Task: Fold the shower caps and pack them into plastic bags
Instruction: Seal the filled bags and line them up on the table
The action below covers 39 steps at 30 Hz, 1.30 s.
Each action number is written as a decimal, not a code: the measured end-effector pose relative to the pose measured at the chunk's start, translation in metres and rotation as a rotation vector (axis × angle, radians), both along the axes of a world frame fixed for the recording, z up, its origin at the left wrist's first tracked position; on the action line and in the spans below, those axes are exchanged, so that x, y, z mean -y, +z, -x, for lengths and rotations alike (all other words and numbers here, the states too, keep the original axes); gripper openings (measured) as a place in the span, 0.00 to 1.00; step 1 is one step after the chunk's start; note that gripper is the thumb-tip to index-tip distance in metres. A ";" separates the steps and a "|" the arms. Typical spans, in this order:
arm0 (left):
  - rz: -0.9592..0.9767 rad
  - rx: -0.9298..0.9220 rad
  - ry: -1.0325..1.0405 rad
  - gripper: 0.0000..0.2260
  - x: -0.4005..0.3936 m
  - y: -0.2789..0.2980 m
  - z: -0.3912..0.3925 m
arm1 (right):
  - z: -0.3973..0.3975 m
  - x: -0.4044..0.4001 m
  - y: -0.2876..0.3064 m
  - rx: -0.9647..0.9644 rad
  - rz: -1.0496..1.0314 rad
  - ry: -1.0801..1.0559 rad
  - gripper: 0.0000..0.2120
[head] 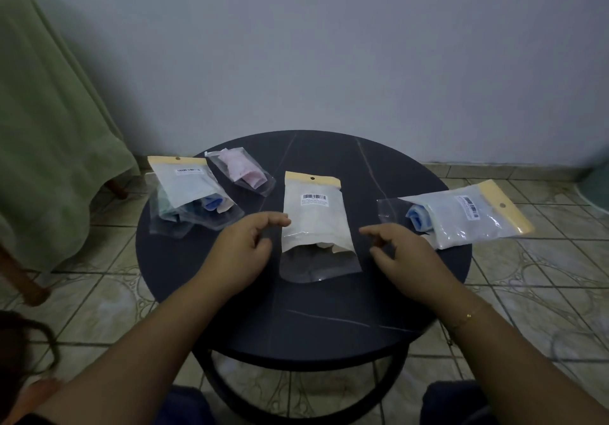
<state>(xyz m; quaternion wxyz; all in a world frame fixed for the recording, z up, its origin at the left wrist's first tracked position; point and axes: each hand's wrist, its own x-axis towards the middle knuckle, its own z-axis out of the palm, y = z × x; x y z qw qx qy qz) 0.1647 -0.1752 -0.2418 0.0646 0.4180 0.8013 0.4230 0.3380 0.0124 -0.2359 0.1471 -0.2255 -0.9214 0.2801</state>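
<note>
A plastic bag with a yellow header and barcode (316, 217) lies in the middle of the round dark table (230, 319), a pale folded shower cap inside it. My left hand (245, 246) hovers at the bag's left edge, fingers loosely curled, holding nothing. My right hand (400, 253) hovers just right of the bag, fingers relaxed and empty. A packed bag with a blue cap (461, 218) lies at the right. At the left lie a bag with blue caps (188, 190) and a clear bag with a pink cap (240, 171).
A chair draped in green cloth (49, 128) stands at the left. A grey wall rises behind the table. Tiled floor (527, 276) surrounds it. My knees show below the table's front edge.
</note>
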 end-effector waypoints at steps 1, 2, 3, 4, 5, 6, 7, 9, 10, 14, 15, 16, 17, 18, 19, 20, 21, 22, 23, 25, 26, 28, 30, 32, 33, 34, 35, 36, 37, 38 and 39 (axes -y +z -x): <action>0.069 -0.074 -0.002 0.20 0.002 -0.001 0.003 | -0.001 -0.001 -0.005 0.027 -0.039 0.002 0.19; 0.125 -0.169 -0.018 0.18 0.003 -0.003 0.006 | -0.001 -0.002 -0.010 0.039 -0.084 0.010 0.19; 0.155 -0.262 -0.044 0.17 0.002 -0.006 0.007 | -0.001 -0.003 -0.014 0.040 -0.128 0.020 0.19; 0.161 -0.332 -0.074 0.17 0.001 -0.009 0.009 | 0.000 -0.003 -0.016 0.028 -0.169 0.027 0.19; 0.152 -0.375 -0.098 0.16 -0.001 -0.011 0.008 | 0.001 -0.004 -0.018 0.011 -0.211 0.033 0.19; 0.136 -0.398 -0.114 0.16 -0.002 -0.013 0.008 | 0.003 -0.004 -0.020 -0.011 -0.256 0.042 0.19; 0.116 -0.422 -0.126 0.15 -0.004 -0.013 0.006 | 0.005 -0.005 -0.021 -0.030 -0.301 0.053 0.19; 0.087 -0.482 -0.142 0.14 -0.007 -0.015 0.006 | 0.010 -0.005 -0.025 -0.074 -0.367 0.079 0.19; 0.077 -0.506 -0.148 0.14 -0.008 -0.015 0.005 | 0.011 -0.005 -0.027 -0.096 -0.386 0.094 0.20; 0.047 -0.518 -0.144 0.11 -0.010 -0.020 0.006 | 0.018 -0.004 -0.032 -0.162 -0.435 0.142 0.17; 0.042 -0.504 -0.133 0.10 -0.010 -0.021 0.006 | 0.019 -0.004 -0.033 -0.166 -0.429 0.141 0.17; 0.039 -0.486 -0.121 0.10 -0.010 -0.022 0.008 | 0.020 -0.005 -0.033 -0.168 -0.413 0.135 0.16; 0.037 -0.465 -0.108 0.09 -0.011 -0.022 0.008 | 0.021 -0.005 -0.033 -0.167 -0.390 0.126 0.14; 0.037 -0.441 -0.092 0.08 -0.011 -0.022 0.009 | 0.022 -0.006 -0.032 -0.164 -0.364 0.119 0.12; 0.041 -0.407 -0.071 0.07 -0.011 -0.021 0.009 | 0.023 -0.006 -0.032 -0.157 -0.339 0.114 0.10; 0.052 -0.364 -0.047 0.07 -0.011 -0.019 0.010 | 0.024 -0.006 -0.031 -0.144 -0.309 0.109 0.09; 0.069 -0.317 -0.021 0.07 -0.011 -0.018 0.010 | 0.025 -0.006 -0.029 -0.131 -0.273 0.100 0.08; 0.096 -0.268 0.006 0.06 -0.011 -0.017 0.010 | 0.026 -0.006 -0.028 -0.120 -0.232 0.089 0.08; 0.128 -0.222 0.027 0.06 -0.011 -0.016 0.011 | 0.026 -0.006 -0.026 -0.108 -0.191 0.079 0.08; 0.146 -0.131 0.041 0.06 -0.011 -0.014 0.012 | 0.028 -0.008 -0.022 -0.067 -0.123 0.071 0.09; 0.132 -0.074 0.046 0.06 -0.011 -0.013 0.012 | 0.029 -0.009 -0.020 -0.043 -0.099 0.070 0.09; 0.110 0.038 0.065 0.07 -0.013 -0.010 0.011 | 0.030 -0.010 -0.018 -0.006 -0.056 0.054 0.10; 0.076 0.144 0.093 0.07 -0.014 -0.009 0.010 | 0.031 -0.009 -0.018 0.010 -0.009 0.013 0.11; 0.025 0.221 0.118 0.07 -0.016 -0.008 0.007 | 0.033 -0.008 -0.019 0.009 0.068 -0.034 0.13; 0.003 0.247 0.124 0.07 -0.016 -0.008 0.006 | 0.034 -0.008 -0.020 -0.010 0.120 -0.049 0.12; -0.015 0.269 0.126 0.07 -0.017 -0.007 0.005 | 0.034 -0.008 -0.021 -0.039 0.173 -0.060 0.11; -0.026 0.290 0.128 0.07 -0.018 -0.007 0.004 | 0.036 -0.008 -0.022 -0.067 0.223 -0.075 0.09; -0.031 0.308 0.129 0.07 -0.019 -0.006 0.004 | 0.037 -0.008 -0.022 -0.087 0.262 -0.090 0.08; -0.028 0.319 0.134 0.08 -0.020 -0.006 0.005 | 0.038 -0.008 -0.023 -0.095 0.290 -0.108 0.08; -0.016 0.323 0.143 0.09 -0.021 -0.006 0.005 | 0.038 -0.008 -0.023 -0.096 0.308 -0.126 0.09; 0.002 0.320 0.152 0.10 -0.021 -0.006 0.006 | 0.039 -0.008 -0.024 -0.096 0.322 -0.146 0.10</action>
